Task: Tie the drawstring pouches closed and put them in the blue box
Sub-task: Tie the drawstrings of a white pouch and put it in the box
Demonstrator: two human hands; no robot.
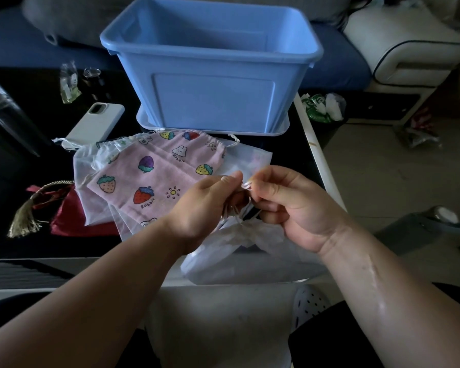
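Both grips are closed on cord in the head view: the left hand [210, 200] pinches one end of the drawstring [246, 185] between thumb and fingertips, and the right hand [284, 203] pinches the other end just beside it, with the two ends meeting between the hands. Below them hangs the white pouch [239, 251], its neck gathered at the near edge of the worktop [24, 181]. I judge the knot on this pouch to be in progress, not finished.

Beyond the hands, the pink strawberry pouch [154, 176] lies on top of the sheer white pouches [83, 166], with the red pouch [77, 216] to their left; none of these looks tied yet. The blue box [210, 75] stands on its lid [282, 130] behind the pile and seems empty, though its near wall hides part of the floor. So the task is at an early stage, with most pouches still to be tied and boxed.
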